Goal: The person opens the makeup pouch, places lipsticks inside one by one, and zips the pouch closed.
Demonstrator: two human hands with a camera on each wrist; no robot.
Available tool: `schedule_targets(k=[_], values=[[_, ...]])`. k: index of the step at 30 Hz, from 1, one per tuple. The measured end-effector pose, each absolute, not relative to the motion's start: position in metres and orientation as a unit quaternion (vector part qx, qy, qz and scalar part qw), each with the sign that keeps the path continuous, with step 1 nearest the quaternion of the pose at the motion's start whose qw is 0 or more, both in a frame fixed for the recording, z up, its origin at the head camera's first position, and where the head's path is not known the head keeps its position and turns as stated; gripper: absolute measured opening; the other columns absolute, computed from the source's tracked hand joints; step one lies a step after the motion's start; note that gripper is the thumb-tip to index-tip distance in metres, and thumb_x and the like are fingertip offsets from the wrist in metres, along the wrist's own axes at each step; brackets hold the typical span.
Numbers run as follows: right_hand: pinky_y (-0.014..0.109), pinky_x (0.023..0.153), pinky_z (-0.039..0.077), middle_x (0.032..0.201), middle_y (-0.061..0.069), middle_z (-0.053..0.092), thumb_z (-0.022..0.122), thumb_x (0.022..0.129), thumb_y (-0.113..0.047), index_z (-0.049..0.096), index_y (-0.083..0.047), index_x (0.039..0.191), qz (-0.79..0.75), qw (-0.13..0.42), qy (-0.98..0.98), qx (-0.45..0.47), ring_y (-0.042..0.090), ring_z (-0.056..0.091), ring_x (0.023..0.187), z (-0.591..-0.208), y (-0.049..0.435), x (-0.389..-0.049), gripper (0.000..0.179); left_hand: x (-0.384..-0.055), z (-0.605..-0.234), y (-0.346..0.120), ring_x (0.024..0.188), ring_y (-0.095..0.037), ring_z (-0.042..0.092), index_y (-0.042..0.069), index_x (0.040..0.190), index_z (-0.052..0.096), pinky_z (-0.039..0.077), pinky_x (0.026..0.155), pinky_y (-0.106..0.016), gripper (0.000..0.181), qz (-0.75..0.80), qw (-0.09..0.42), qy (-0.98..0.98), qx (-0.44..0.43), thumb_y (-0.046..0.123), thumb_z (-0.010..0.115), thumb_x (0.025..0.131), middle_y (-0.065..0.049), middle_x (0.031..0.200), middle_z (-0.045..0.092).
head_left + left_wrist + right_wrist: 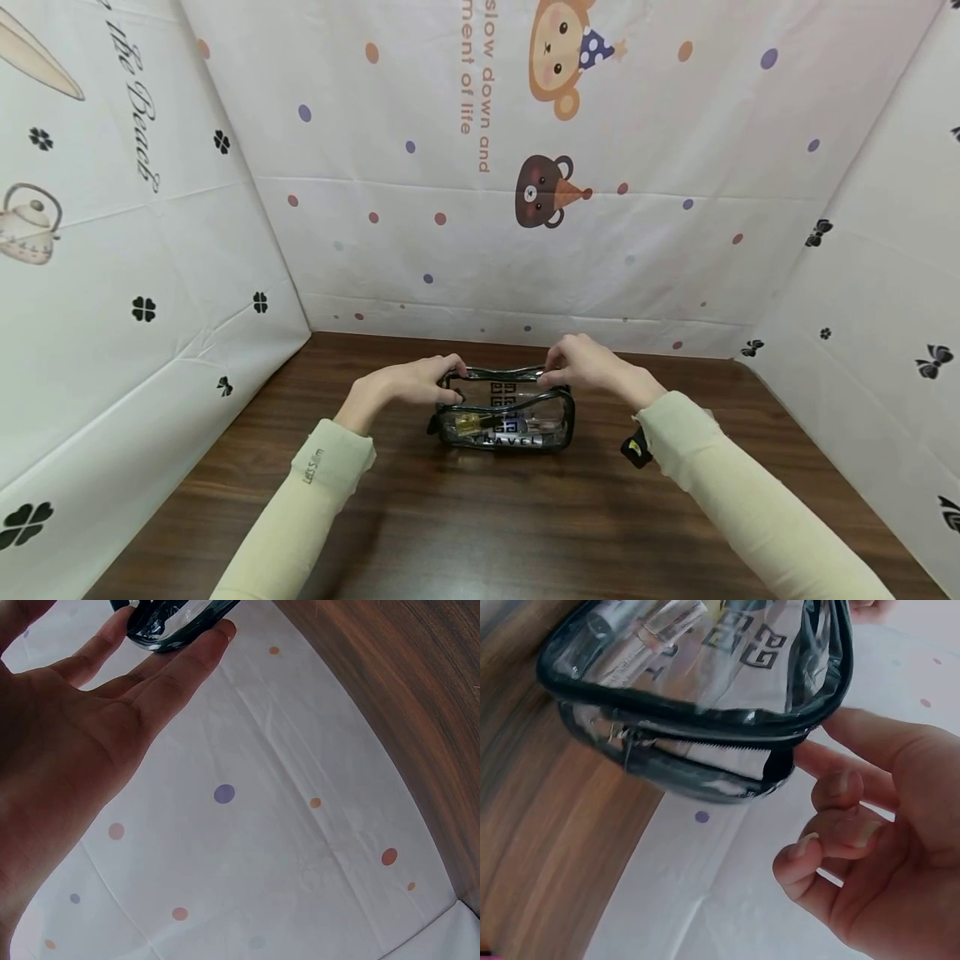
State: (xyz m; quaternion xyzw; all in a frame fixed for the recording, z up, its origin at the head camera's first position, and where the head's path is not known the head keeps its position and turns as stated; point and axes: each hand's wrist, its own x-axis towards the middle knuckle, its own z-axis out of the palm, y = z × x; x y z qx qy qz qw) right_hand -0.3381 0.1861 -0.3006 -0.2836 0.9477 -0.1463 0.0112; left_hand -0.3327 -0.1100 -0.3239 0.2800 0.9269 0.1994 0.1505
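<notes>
A clear travel pouch [558,427] with black trim and black lettering stands on the brown table, its top parted. Through its clear wall a yellow item [468,423] and silvery tubes [656,634] show. My left hand [414,381] grips the pouch's upper left end, thumb and fingers on either side of the rim; the left wrist view catches only the dark trim [161,645] at the fingertips. At the upper right corner, my right hand [592,365] pinches the rim between thumb and index finger, with its other fingers curled below, as the right wrist view shows.
Beside the right sleeve lies a small black object [636,448] with a yellow-green mark, partly hidden by the arm. White printed sheets [480,258] wall the table [480,517] at the back and on both sides, close behind the pouch.
</notes>
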Motion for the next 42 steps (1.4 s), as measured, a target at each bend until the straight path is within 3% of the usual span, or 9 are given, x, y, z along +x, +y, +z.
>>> schedule_targets(k=[6, 9, 19, 22, 26, 32, 38, 42], values=[[0.027, 0.05, 0.036, 0.065, 0.001, 0.062, 0.061, 0.095, -0.027, 0.073, -0.008, 0.088, -0.151, -0.02, 0.964, -0.219, 0.011, 0.045, 0.051, -0.308, 0.211, -0.344, 0.023, -0.333, -0.324, -0.109, 0.125, -0.025, 0.049, 0.018, 0.132, 0.045, 0.042, 0.1, -0.046, 0.038, 0.201, 0.151, 0.928, 0.276, 0.028, 0.057, 0.097, -0.011, 0.138, 0.047], [0.028, 0.052, 0.037, 0.068, 0.002, 0.064, 0.06, 0.094, -0.024, 0.073, -0.007, 0.087, -0.136, -0.023, 0.972, -0.192, 0.012, 0.048, 0.055, -0.314, 0.229, -0.346, 0.022, -0.332, -0.323, -0.109, 0.125, -0.024, 0.049, 0.019, 0.132, 0.045, 0.042, 0.1, -0.045, 0.038, 0.199, 0.151, 0.93, 0.271, 0.029, 0.057, 0.097, -0.01, 0.138, 0.047], [0.041, 0.061, 0.046, 0.083, 0.011, 0.064, 0.064, 0.085, -0.022, 0.063, -0.001, 0.086, -0.082, 0.077, 0.991, -0.07, 0.021, 0.056, 0.071, -0.347, 0.293, -0.345, 0.021, -0.332, -0.323, -0.11, 0.125, -0.025, 0.049, 0.019, 0.132, 0.045, 0.042, 0.1, -0.046, 0.039, 0.197, 0.154, 0.929, 0.272, 0.03, 0.057, 0.097, -0.01, 0.139, 0.047], [0.04, 0.062, 0.05, 0.074, 0.013, 0.068, 0.059, 0.088, -0.019, 0.067, 0.002, 0.075, -0.055, 0.117, 0.991, -0.04, 0.024, 0.064, 0.061, -0.355, 0.306, -0.344, 0.026, -0.332, -0.322, -0.11, 0.124, -0.024, 0.049, 0.019, 0.132, 0.045, 0.042, 0.099, -0.046, 0.038, 0.198, 0.153, 0.929, 0.272, 0.03, 0.057, 0.097, -0.011, 0.139, 0.047], [0.033, 0.056, 0.049, 0.063, 0.016, 0.067, 0.052, 0.091, -0.016, 0.071, -0.001, 0.054, -0.03, 0.151, 0.988, -0.022, 0.02, 0.06, 0.04, -0.364, 0.315, -0.341, 0.044, -0.331, -0.321, -0.109, 0.124, -0.024, 0.049, 0.018, 0.132, 0.045, 0.042, 0.099, -0.046, 0.039, 0.197, 0.152, 0.93, 0.27, 0.03, 0.057, 0.097, -0.011, 0.139, 0.047], [0.031, 0.049, 0.045, 0.073, 0.014, 0.062, 0.052, 0.093, -0.017, 0.068, -0.004, 0.053, -0.019, 0.144, 0.989, -0.012, 0.016, 0.054, 0.041, -0.376, 0.317, -0.338, 0.045, -0.331, -0.322, -0.11, 0.126, -0.025, 0.048, 0.018, 0.132, 0.045, 0.042, 0.101, -0.046, 0.039, 0.198, 0.154, 0.929, 0.271, 0.03, 0.058, 0.097, -0.01, 0.14, 0.046], [0.031, 0.043, 0.044, 0.06, 0.011, 0.063, 0.05, 0.096, -0.024, 0.065, -0.004, 0.051, -0.039, 0.114, 0.993, -0.015, 0.016, 0.052, 0.038, -0.38, 0.315, -0.34, 0.051, -0.331, -0.321, -0.11, 0.125, -0.024, 0.049, 0.019, 0.133, 0.045, 0.042, 0.1, -0.045, 0.041, 0.194, 0.152, 0.931, 0.269, 0.032, 0.058, 0.096, -0.01, 0.14, 0.047], [0.033, 0.043, 0.044, 0.058, 0.01, 0.061, 0.053, 0.092, -0.023, 0.061, -0.003, 0.055, -0.05, 0.101, 0.993, -0.024, 0.019, 0.054, 0.042, -0.378, 0.312, -0.343, 0.043, -0.332, -0.321, -0.11, 0.126, -0.025, 0.049, 0.018, 0.133, 0.045, 0.042, 0.1, -0.046, 0.041, 0.193, 0.152, 0.931, 0.271, 0.031, 0.058, 0.097, -0.011, 0.14, 0.046]])
